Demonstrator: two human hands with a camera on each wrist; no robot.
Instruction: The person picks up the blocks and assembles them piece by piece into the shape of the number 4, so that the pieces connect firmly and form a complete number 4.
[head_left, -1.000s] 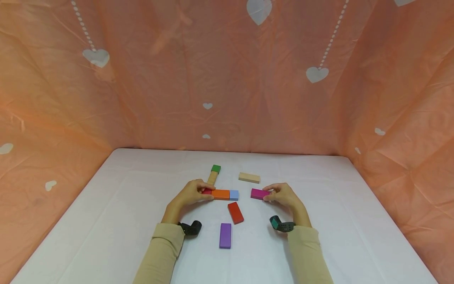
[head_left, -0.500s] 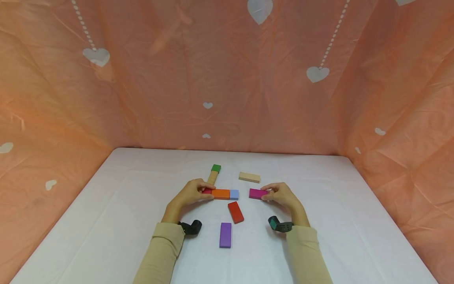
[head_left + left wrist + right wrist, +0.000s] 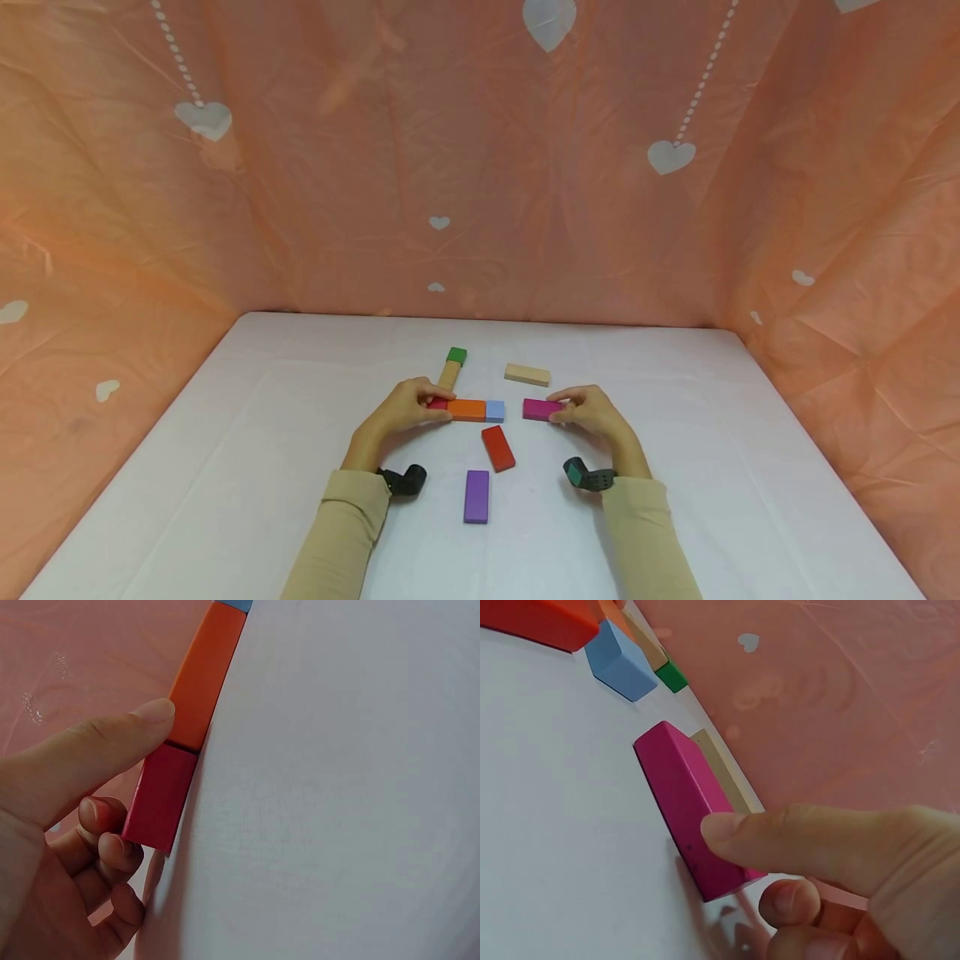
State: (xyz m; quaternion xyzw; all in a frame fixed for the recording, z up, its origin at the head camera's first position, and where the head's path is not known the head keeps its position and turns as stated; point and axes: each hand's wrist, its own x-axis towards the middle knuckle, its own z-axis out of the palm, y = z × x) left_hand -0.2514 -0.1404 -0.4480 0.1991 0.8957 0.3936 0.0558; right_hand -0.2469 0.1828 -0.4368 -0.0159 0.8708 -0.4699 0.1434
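Note:
My left hand (image 3: pixel 405 407) grips the crimson block (image 3: pixel 160 796) at the left end of a row. Its thumb reaches onto the edge of the orange block (image 3: pixel 467 410), which lies end to end with the crimson one. A light blue block (image 3: pixel 495 411) closes the row on the right. My right hand (image 3: pixel 595 412) pinches a magenta block (image 3: pixel 679 799) by its right end, thumb on the near side. A short gap separates the magenta block from the light blue one, and the two are roughly in line in the head view.
A plain wooden block (image 3: pixel 450 375) with a green block (image 3: pixel 457 356) at its far end runs back from the row. Another wooden block (image 3: pixel 527 375) lies behind the gap. Nearer lie a red block (image 3: pixel 498 448) and a purple block (image 3: pixel 476 497) on the white tabletop (image 3: pixel 225 467).
My right hand has slid slightly left with the magenta block, narrowing the gap to the light blue block. The left hand and the other blocks have stayed put.

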